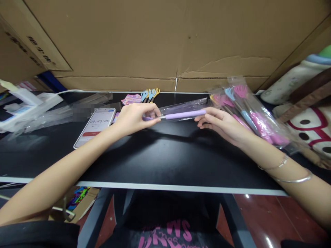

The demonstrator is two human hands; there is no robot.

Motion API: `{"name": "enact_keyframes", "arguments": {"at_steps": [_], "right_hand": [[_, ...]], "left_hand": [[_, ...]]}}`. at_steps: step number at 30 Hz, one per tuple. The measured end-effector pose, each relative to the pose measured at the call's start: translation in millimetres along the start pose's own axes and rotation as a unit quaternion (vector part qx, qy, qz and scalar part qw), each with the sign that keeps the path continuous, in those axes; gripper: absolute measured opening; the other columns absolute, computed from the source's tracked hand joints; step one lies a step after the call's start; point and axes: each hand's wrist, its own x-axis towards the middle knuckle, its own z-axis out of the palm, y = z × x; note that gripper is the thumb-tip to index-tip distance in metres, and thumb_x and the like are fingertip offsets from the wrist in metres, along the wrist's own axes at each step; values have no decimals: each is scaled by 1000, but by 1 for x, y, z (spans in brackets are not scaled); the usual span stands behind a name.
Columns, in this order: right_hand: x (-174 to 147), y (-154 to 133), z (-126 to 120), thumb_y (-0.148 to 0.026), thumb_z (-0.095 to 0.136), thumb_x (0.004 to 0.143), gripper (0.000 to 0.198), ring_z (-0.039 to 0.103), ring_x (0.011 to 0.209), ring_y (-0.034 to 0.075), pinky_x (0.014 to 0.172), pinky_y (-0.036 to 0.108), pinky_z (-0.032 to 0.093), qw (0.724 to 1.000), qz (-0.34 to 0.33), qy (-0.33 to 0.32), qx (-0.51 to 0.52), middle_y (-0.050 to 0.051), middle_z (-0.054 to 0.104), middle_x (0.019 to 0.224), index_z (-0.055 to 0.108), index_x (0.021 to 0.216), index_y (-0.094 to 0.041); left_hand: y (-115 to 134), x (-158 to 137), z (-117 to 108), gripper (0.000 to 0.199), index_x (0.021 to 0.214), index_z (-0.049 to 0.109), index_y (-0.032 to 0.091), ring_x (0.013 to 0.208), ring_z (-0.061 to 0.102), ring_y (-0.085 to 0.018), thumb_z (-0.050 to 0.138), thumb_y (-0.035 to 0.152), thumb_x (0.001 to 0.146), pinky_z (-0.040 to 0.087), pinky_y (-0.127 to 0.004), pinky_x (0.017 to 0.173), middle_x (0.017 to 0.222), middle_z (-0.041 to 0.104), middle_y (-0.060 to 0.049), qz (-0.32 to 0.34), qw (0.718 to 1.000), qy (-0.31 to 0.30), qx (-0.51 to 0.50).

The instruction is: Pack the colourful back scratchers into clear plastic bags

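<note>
1. On the far left, a white plug box (49,102) sits on the black table (170,162), with clear bags (85,103) beside it.
2. Next comes a phone (94,125), near the left arm, so room is tight there.
3. The left hand (133,119) has its thumb and finger pinched on the thin metal part of the purple stick (184,114). Small claws (151,94) lie just past it, by the far edge.
4. The purple stick is up between the hands, along a clear sleeve (191,105); I cannot tell if it is inside. A wide stretch of black top lies between it and the near pale edge.
5. The right hand (222,124) has bent fingers at the stick's right end; I cannot tell if they pinch it.
6. Right of that, a full bag (258,120) crowds the right arm.
</note>
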Motion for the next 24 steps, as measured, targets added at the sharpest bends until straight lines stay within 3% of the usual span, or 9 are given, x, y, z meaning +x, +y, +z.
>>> {"name": "enact_keyframes", "arguments": {"at_steps": [7, 16, 24], "right_hand": [[0, -1, -2, -52, 80, 74, 39, 64, 74, 13, 76, 32, 54, 999, -40, 18, 20, 1, 71, 94, 69, 102, -27], [0, -6, -1, -57, 81, 69, 40, 59, 69, 14, 71, 32, 52, 994, -90, 57, 18, 1, 67, 83, 65, 85, -25], [-6, -16, -1, -54, 87, 63, 39, 53, 64, 13, 67, 31, 46, 984, -146, 86, 57, -2, 61, 71, 62, 71, -25]], "left_hand": [[6, 0, -7, 21, 94, 72, 27, 79, 66, -14, 59, 43, 90, 34, -22, 61, 86, 74, 3, 21, 998, 46, 45], [11, 14, -15, 18, 100, 72, 29, 80, 66, -14, 62, 40, 91, 34, -22, 62, 88, 74, 3, 78, 993, 51, 70], [17, 43, -14, 19, 98, 71, 27, 91, 63, -20, 56, 37, 92, 35, -27, 64, 90, 72, 0, 114, 984, 91, 105]]}}
